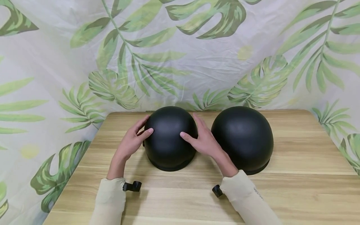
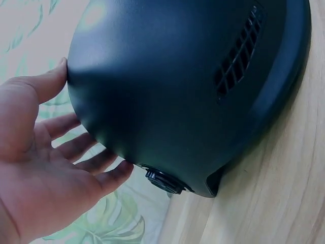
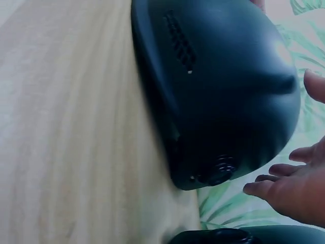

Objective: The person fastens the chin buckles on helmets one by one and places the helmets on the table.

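One blk helmet (image 1: pixel 168 140) on tbl (image 1: pixel 174 200), btwn L hand (image 1: pixel 131 142) & R hand (image 1: pixel 206 142).

1st helmet (image 1: pixel 170 143): inside hidden, top cropped in L wrist view. 2nd helmet (image 1: pixel 243 137), right of 1st in head view, partly behind R forearm (image 1: pixel 227 164), mostly cropped in R wrist view. R hand (image 3: pixel 303 190), beside 1st helmet, cropped there too.
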Action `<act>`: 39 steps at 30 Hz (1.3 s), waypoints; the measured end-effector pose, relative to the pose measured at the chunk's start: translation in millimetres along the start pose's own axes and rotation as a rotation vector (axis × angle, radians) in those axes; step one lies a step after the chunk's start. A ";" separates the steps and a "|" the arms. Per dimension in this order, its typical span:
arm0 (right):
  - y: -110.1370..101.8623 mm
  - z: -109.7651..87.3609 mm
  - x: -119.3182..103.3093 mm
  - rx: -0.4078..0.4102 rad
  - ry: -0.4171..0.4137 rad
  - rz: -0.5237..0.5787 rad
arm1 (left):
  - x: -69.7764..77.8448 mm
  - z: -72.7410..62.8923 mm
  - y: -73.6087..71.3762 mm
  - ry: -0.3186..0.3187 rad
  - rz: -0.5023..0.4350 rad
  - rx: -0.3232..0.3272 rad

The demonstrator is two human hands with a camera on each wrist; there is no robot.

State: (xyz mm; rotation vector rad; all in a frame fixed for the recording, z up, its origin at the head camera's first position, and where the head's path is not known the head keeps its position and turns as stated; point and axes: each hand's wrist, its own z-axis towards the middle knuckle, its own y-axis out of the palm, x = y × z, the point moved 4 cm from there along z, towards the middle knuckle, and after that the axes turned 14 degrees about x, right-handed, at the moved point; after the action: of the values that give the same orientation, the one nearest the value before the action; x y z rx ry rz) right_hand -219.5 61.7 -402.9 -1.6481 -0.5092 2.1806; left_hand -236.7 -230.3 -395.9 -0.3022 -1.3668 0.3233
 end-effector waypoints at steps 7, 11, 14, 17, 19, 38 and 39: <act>10.2 -4.9 12.4 -0.010 0.003 0.018 | -8.8 1.0 0.0 -0.053 -0.049 -0.030; 13.3 -5.3 17.0 -0.008 -0.002 0.022 | -15.9 2.1 0.3 -0.097 -0.029 -0.036; 14.3 -5.2 18.3 -0.041 0.007 0.014 | -20.7 2.3 1.2 -0.114 -0.018 -0.044; 13.0 -5.9 18.9 -0.076 0.026 0.029 | -23.2 1.8 2.1 -0.114 -0.013 -0.047; 11.8 -6.5 19.2 -0.092 0.037 0.041 | -23.7 1.1 2.4 -0.112 -0.005 -0.047; 8.6 -6.8 17.8 -0.079 0.053 0.024 | -21.4 -3.8 2.3 -0.108 0.114 -0.015; 8.8 -7.1 17.7 -0.076 0.053 0.017 | -21.2 -4.4 2.1 -0.106 0.115 -0.006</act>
State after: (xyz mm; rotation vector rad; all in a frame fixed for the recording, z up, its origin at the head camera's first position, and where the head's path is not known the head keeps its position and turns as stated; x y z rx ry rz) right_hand -217.8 63.2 -423.7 -1.7507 -0.5715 2.1486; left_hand -236.1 -236.9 -416.7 -0.3741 -1.4576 0.4357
